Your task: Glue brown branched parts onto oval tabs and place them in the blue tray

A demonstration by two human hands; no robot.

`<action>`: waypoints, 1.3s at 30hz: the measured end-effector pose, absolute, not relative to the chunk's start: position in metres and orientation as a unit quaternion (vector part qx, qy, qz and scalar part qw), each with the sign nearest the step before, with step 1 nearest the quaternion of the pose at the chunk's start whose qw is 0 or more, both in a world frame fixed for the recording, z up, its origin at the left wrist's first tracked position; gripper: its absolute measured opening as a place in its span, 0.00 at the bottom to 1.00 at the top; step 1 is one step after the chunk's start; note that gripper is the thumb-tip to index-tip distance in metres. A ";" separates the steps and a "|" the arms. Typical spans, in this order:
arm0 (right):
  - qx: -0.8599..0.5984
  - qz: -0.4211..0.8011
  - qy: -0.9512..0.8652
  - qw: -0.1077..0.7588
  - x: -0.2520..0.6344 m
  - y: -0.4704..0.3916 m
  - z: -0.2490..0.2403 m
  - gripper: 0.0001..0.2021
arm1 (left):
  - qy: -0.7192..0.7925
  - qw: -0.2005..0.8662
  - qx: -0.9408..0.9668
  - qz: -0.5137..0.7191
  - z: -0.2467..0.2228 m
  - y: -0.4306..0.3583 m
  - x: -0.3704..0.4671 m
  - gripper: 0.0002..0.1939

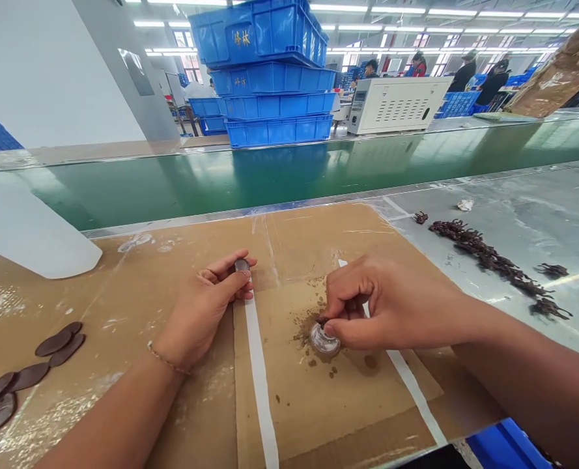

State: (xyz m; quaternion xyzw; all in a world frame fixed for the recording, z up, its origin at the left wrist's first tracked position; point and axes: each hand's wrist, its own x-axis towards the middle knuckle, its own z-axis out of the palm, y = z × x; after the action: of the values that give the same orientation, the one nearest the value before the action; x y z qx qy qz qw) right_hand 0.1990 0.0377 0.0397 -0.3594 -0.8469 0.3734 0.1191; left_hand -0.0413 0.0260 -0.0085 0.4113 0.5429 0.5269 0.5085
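My left hand [215,286] is closed, pinching a small dark brown oval disc [241,265] between thumb and fingers above the cardboard. My right hand [367,303] is closed as well, thumb and forefinger pinching a small dark brown piece [322,320], mostly hidden by the fingers. That piece is over the rim of a small, shiny round dish [324,342]. Wet brown spots surround the dish on a cardboard sheet [294,397] with white tape strips. Several flat dark brown ovals [30,376] lie at the left, some overlapping.
A row of dark brown, twisted pieces [494,257] lies on the grey table at the right. A white plastic sheet or panel [35,228] juts in from the left. Beyond runs a green conveyor belt [172,185], with stacked blue crates [279,98] and a pale metal box [399,104] behind it.
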 end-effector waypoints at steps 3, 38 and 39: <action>-0.359 0.370 -0.849 0.119 0.199 0.038 0.040 0.05 | 0.525 0.530 0.416 0.521 -0.011 0.026 -0.042 0.28; -0.343 0.359 -0.857 0.141 0.197 0.038 0.038 0.05 | 0.519 0.530 0.446 0.501 -0.012 0.027 -0.043 0.29; -0.342 0.356 -0.858 0.143 0.197 0.038 0.038 0.06 | 0.518 0.531 0.444 0.502 -0.012 0.027 -0.043 0.30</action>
State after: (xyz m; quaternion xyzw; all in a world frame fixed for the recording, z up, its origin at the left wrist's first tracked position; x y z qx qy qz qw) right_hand 0.1969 0.0381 0.0381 -0.3417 -0.8578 0.3563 0.1427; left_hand -0.0431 0.0270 -0.0122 0.4444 0.5182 0.5019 0.5311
